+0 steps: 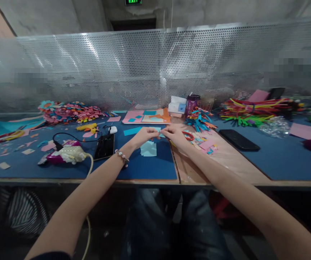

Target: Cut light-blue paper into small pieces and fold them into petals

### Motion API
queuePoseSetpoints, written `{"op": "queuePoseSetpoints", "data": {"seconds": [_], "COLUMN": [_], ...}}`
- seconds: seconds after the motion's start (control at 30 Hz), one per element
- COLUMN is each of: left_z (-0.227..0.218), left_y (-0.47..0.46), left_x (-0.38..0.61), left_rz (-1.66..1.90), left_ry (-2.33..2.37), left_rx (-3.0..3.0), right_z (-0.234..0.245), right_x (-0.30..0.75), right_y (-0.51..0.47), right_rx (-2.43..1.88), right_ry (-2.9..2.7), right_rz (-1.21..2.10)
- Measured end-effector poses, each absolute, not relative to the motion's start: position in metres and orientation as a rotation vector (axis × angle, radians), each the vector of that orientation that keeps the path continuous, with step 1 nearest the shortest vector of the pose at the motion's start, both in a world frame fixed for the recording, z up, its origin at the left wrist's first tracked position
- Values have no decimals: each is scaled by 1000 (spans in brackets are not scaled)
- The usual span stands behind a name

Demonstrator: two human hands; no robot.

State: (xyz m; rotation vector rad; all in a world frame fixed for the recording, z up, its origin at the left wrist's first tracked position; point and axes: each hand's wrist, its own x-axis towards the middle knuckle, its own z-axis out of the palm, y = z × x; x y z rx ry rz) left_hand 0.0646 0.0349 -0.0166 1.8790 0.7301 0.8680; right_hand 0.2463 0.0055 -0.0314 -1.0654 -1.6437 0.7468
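Observation:
At the middle of the table my left hand [147, 135] and my right hand [174, 135] meet, fingertips pinched together. Between them is a small piece of light blue paper [160, 133], partly covered by the fingers. Just below lies a loose pile of pale blue paper squares [148, 149] on the blue mat [147, 169]. A brighter blue paper strip [131, 131] rests left of my left hand. Beside my right wrist are red scissor handles [188, 136], partly hidden by the arm.
Pink and orange sheets [134, 117] lie behind the hands, near a tissue box [176, 107] and purple cup [192, 103]. Leftward are a phone [104, 147], a corded purple-and-white device [69, 153] and paper scraps. Another black phone [239, 140] and colourful pipe cleaners [255, 108] are right.

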Motion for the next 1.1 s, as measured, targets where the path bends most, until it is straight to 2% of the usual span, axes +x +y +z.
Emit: {"op": "queuePoseSetpoints", "data": {"seconds": [0.5, 1.1], "left_z": [-13, -13], "left_y": [29, 26], "left_x": [63, 64], "left_rz": [882, 797], "left_ry": [723, 681], "left_rx": [1891, 1828], "right_z": [-16, -18], "right_x": [246, 253], "right_y": [-7, -5], "right_rx": [-1066, -1027], "right_ry": [-1780, -1823], "right_rz": [531, 554]}}
